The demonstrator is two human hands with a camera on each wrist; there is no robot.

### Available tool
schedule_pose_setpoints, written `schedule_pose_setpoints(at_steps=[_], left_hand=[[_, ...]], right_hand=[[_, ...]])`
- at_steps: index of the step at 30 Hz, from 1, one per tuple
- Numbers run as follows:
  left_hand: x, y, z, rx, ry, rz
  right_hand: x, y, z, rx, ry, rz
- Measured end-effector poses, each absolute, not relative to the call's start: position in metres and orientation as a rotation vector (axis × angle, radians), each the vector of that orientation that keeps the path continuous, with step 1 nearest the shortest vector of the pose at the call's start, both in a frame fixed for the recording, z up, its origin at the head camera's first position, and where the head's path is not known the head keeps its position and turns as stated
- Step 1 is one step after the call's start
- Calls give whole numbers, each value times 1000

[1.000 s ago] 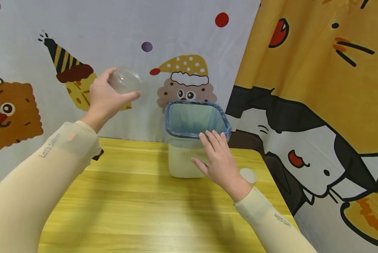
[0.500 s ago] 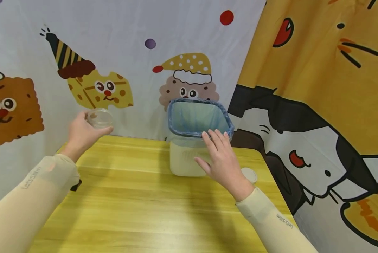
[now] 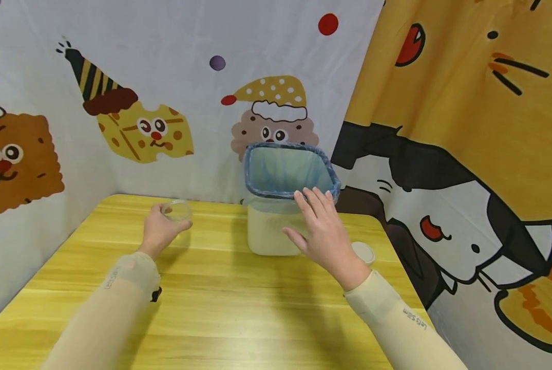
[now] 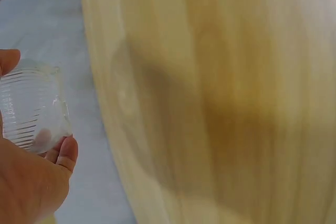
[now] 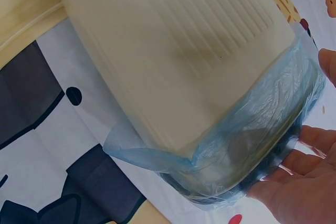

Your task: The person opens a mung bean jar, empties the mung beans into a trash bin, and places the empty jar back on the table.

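Observation:
My left hand holds a clear plastic jar over the back left of the table, thumb on one side and fingers on the other. In the left wrist view the jar's ribbed wall shows, and nothing is seen inside. A cream waste bin stands at the back of the table, lined with a blue plastic bag folded over its rim. The right hand has its fingers extended, with the fingertips at the near right part of that rim.
A white round lid lies on the table right of the bin, partly behind the right wrist. The yellow wood-grain table ends against a printed cloth behind and an orange cartoon curtain on the right.
The left hand has come down with the jar from in front of the backdrop to just over the table, swinging left and then back right. The right hand stays at the bin's rim.

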State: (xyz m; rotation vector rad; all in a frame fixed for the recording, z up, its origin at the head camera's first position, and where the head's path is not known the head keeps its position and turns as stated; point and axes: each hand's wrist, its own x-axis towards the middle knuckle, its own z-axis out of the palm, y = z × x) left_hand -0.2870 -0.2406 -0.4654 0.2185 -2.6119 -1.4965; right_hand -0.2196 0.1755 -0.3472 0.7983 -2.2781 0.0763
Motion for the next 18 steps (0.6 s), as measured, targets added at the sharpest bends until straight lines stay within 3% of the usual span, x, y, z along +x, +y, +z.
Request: schedule_pose_setpoints(at_steps=[18], left_hand=[[-280, -232, -490, 279, -2655, -1588]], right_hand=[[-220, 177, -348, 807, -2271, 80]])
